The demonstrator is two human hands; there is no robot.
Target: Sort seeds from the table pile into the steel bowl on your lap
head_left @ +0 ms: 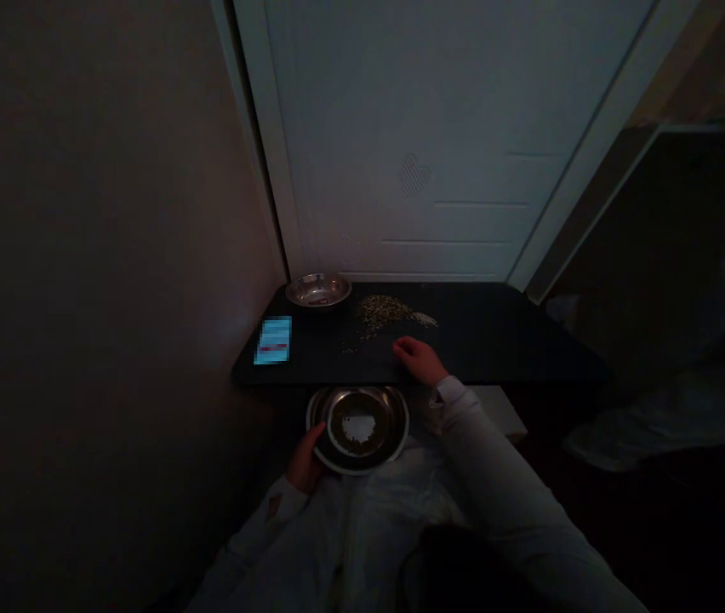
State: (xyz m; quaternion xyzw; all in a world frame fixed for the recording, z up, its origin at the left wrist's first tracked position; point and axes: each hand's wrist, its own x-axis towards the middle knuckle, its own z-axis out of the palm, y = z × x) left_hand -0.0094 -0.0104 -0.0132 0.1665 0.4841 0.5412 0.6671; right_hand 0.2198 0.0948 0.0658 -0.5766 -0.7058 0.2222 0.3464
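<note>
My left hand (305, 461) grips the left rim of a round metal bowl (403, 421), held just below the front edge of the table. Dark greenish bits line its inside around a bright patch in the middle. My right hand (423, 359) is over the table's front part, its fingers curled together; whether anything is between the fingertips is too dark to see. Beyond that hand lies a heap of small, yellowish-green, seed-like pieces (380, 310). A smaller pile of whitish pieces (425, 318) adjoins it on the right, and a few loose bits are scattered towards the front left.
A second metal bowl (319, 300) stands at the back left of the dark table (496, 340). In front of it lies a phone (273, 340) with a lit screen. A white door (452, 111) rises behind, a wall (113, 255) at left. A pale box (501, 410) is below right.
</note>
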